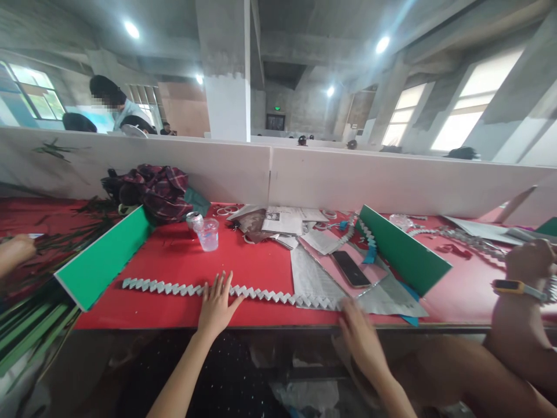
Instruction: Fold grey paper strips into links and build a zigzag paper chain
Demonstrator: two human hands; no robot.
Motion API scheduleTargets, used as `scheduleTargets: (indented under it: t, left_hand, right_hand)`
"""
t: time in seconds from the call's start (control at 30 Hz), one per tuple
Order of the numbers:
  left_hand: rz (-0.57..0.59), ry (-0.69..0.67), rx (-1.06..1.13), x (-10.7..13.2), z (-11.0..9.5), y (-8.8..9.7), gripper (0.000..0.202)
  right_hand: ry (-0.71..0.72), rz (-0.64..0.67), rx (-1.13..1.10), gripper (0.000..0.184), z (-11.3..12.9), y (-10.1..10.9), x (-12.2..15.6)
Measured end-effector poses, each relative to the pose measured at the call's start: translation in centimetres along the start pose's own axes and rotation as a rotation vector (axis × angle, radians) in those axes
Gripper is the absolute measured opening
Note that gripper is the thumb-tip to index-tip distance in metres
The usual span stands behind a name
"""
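A long zigzag chain of folded paper [261,294] lies across the red table, running onto a grey sheet at its right end. My left hand [217,299] rests flat over the middle of this chain with its fingers spread. At the chain's right end is my right hand [359,331], blurred by motion, its fingertips close to the last folds. Whether those fingers pinch the chain cannot be made out. Beyond it, a dark phone [350,269] lies on a pink folder [317,259]. Another folded chain with a blue end [369,253] leans near the right divider.
Green dividers [104,255] [404,249] bound the red table [174,307]. A plastic cup [209,235] and a can [194,223] stand at back left, near plaid cloth [163,188]. Papers [282,220] lie behind. Co-workers' hands [15,255] [528,261] appear at both sides; long green leaves [39,325] lie left.
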State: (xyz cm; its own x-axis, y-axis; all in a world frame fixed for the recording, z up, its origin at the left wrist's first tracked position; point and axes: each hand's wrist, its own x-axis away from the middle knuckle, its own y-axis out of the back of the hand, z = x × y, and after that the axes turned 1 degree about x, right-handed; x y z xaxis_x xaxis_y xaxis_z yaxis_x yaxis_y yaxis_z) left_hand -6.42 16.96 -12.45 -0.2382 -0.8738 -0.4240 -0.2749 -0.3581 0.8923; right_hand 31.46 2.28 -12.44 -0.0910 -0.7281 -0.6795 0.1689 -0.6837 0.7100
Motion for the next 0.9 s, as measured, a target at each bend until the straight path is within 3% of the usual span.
scheduleTargets:
  t: [0.07, 0.17, 0.57, 0.9]
  left_hand:
    - [0.018, -0.003, 0.012, 0.0, 0.1, -0.1, 0.074]
    - [0.007, -0.015, 0.019, 0.0, 0.2, -0.2, 0.072]
    - [-0.046, -0.019, 0.011, 0.0, 0.4, -0.6, 0.069]
    - [-0.048, 0.009, 0.045, 0.0, 0.4, -0.8, 0.072]
  right_hand:
    - [0.064, 0.180, 0.018, 0.051, -0.7, -1.5, 0.8]
    - [0.025, 0.263, 0.025, 0.052, -1.6, -2.8, 1.6]
    - [-0.122, 0.209, -0.256, 0.037, -1.9, -1.7, 0.6]
    - [-0.211, 0.165, -0.347, 0.036, -1.3, -1.4, 0.7]
